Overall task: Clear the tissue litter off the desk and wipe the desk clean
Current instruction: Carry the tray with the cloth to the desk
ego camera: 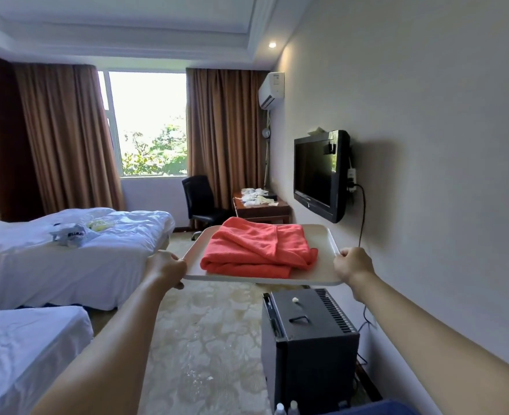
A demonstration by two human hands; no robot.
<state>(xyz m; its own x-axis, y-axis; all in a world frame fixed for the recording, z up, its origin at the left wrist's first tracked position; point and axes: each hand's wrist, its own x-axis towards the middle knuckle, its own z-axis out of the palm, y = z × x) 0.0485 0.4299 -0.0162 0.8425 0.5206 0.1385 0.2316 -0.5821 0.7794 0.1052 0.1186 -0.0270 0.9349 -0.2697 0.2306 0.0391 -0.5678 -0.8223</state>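
I carry a beige tray level in front of me with both hands. My left hand grips its left rim and my right hand grips its right rim. A folded coral-red cloth lies on the tray. Far ahead, against the right wall near the window, stands a wooden desk. Crumpled white tissue litter is scattered over its top.
Two white beds fill the left side. A black box-shaped appliance stands on the floor at right, below the tray. A black office chair sits by the desk. A wall television hangs at right. Patterned carpet runs between.
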